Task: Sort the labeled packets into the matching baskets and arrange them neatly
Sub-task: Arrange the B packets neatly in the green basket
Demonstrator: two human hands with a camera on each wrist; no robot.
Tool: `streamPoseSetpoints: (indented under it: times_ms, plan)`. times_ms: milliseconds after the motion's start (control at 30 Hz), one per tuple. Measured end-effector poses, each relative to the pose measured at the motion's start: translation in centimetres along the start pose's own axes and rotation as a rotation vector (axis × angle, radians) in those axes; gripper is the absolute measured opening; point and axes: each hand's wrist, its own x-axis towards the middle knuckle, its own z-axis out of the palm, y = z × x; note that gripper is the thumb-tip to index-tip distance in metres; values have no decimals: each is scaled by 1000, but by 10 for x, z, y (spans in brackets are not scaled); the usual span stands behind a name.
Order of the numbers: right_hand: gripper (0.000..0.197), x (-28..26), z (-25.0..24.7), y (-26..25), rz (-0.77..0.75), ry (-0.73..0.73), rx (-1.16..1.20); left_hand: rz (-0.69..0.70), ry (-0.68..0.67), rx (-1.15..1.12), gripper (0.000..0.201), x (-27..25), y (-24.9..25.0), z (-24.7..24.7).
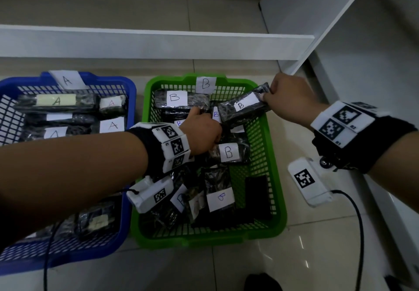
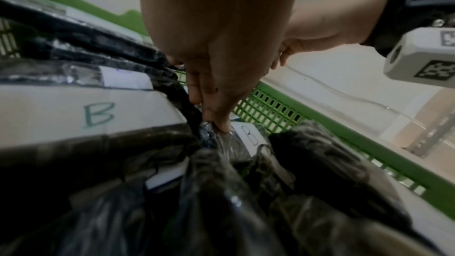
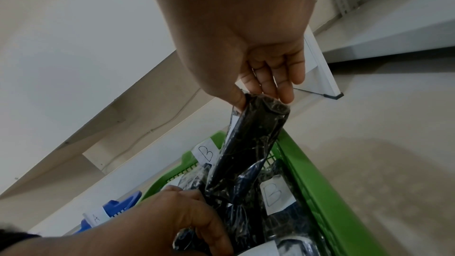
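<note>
A green basket [image 1: 278, 188] tagged B holds several black wrapped packets with white B labels. Left of it, a blue basket [image 1: 128, 211] tagged A holds black packets labelled A. My right hand [image 1: 266, 95] pinches the far end of a B packet [image 1: 242, 107] and holds it tilted over the green basket's back right corner; the right wrist view shows that packet [image 3: 251, 143] hanging from my right hand [image 3: 263, 96]. My left hand [image 1: 201, 118] reaches into the middle of the green basket, its fingers [image 2: 216, 118] gripping the end of another B packet [image 2: 248, 135].
A low white shelf board [image 1: 158, 43] runs behind both baskets, and a white shelf upright [image 1: 340, 18] rises at the right. A black cable [image 1: 360, 234] trails over the tiled floor to the right of the green basket.
</note>
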Motion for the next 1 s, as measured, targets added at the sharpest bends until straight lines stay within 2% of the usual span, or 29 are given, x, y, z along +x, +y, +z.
streamPoseSetpoints:
  times_ms: [133,233,300,367,467,533,633,767,867,1000]
  plan:
    - [26,-1,2,1,21,36,61,73,55,152,21,-2,2,0]
    - [34,-1,7,3,46,75,219,153,43,5,20,-4,-5,-11]
    - [37,0,9,4,45,90,251,175,-53,-165,15,-12,-16,-28]
    - [32,1,11,2,23,91,235,134,-207,-234,19,-25,-31,-45]
    - [18,-1,16,-6,-33,9,268,69,-467,-213,38,-56,-49,-51]
    - [13,-2,20,-10,-71,-75,228,45,-530,-105,57,-78,-50,-40]
    - [10,-3,23,-10,-40,-105,219,30,-385,12,74,-102,-39,-14]
    - [17,-4,28,-11,-3,-35,208,-41,-221,43,72,-109,-22,6]
    - [17,-12,37,-13,-12,44,202,-72,-170,0,67,-110,-17,6]
    - [13,-23,48,-9,-58,122,226,-136,-172,-221,62,-107,-14,4]
